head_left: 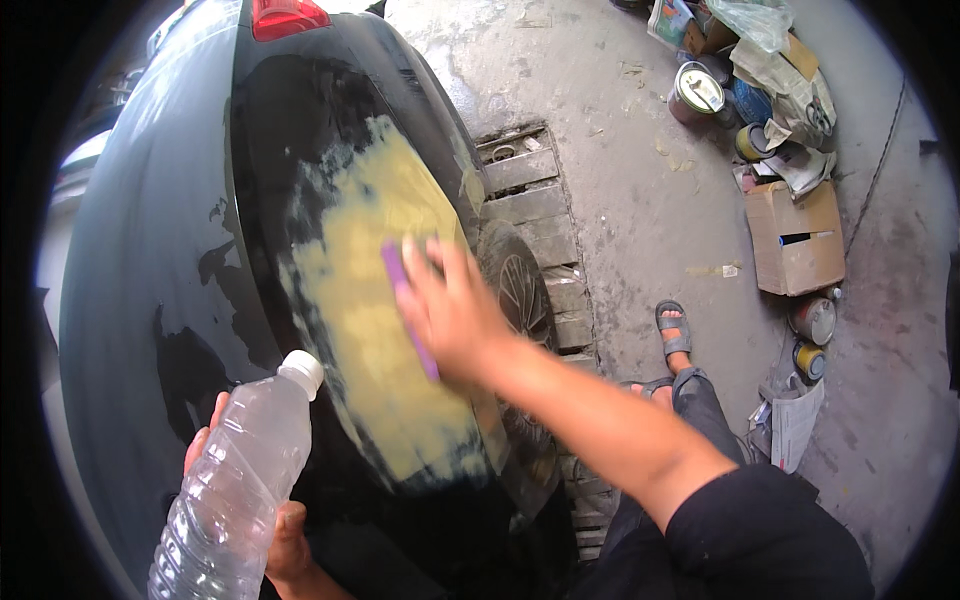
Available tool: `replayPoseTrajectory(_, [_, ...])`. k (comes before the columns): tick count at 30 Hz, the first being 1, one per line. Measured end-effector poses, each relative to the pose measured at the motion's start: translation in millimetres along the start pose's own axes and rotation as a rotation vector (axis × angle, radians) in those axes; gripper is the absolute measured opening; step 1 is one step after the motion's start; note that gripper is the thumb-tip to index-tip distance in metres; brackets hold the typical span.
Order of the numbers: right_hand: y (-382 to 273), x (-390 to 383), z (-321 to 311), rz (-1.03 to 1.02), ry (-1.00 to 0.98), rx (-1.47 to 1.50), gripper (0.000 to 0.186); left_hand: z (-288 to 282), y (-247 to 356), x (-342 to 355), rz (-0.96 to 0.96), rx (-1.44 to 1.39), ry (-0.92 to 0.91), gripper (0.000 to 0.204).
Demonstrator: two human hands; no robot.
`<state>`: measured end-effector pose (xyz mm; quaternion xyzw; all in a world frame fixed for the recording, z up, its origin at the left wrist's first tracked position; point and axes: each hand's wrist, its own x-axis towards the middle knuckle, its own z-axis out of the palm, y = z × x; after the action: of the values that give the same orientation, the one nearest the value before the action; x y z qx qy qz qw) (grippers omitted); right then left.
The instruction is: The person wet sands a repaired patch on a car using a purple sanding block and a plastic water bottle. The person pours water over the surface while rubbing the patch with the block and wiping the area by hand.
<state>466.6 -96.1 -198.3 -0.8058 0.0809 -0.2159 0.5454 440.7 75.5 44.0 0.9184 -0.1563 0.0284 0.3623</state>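
My right hand (pixel 455 315) is closed on a purple sanding block (pixel 424 356) and presses it flat against a yellowish filler patch (pixel 365 345) on the dark car panel (pixel 270 130). Motion blurs the fingers. The patch has ragged, smeared edges, and the black panel shows around it. At the lower left, my left hand (pixel 288 545) is wrapped round a clear plastic bottle (pixel 235 480) with a white cap. The bottle tilts with its cap toward the patch, and cloudy liquid shows inside. It hides most of my left palm.
A red tail light (pixel 287 17) sits at the car's far end. The wheel (pixel 520 285) is right of the patch, beside a slatted floor grate (pixel 525 190). Paint cans (pixel 697 93), papers and a cardboard box (pixel 797 240) line the right side. My sandalled foot (pixel 675 330) stands on concrete.
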Motion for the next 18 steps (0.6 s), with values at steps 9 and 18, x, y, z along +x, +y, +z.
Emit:
replayPoseTrajectory(9, [42.3,80.1,4.1,0.059,0.029,0.057,0.05,6.4,9.2,5.0,0.034,-0.004,-0.001,0.101])
replayPoseTrajectory(18, [-51.4,-33.3,-14.1,-0.139,-0.05,0.014,0.053,-1.2,-3.8,-2.3,-0.017,-0.14,0.044,0.092])
